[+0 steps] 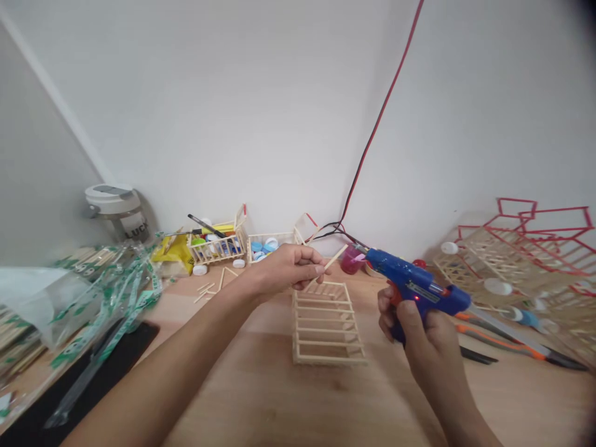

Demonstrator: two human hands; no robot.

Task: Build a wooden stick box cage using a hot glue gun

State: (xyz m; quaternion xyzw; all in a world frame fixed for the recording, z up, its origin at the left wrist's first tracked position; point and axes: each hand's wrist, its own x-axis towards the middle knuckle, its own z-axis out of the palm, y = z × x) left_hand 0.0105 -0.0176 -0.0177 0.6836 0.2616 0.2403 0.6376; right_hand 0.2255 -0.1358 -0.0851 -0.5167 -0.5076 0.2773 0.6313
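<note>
My left hand [288,270] pinches a thin wooden craft stick [336,259] between thumb and fingers, and the stick angles up and to the right. My right hand [419,323] grips a blue hot glue gun [416,279] by its handle. The gun's nozzle points left, close to the stick's far end. Below the left hand, a ladder-like frame of glued craft sticks [326,323] lies flat on the wooden desk [261,397], with its far end partly behind the hand.
A red and black cable [372,136] runs down the white wall to the gun. Small stick crates with bottle caps [216,248], a yellow bag [172,256] and a pink cup [350,261] stand behind. Large red-trimmed stick structures [516,267] and orange-handled tools [498,338] lie right; plastic-wrapped stick bundles [93,304] lie left.
</note>
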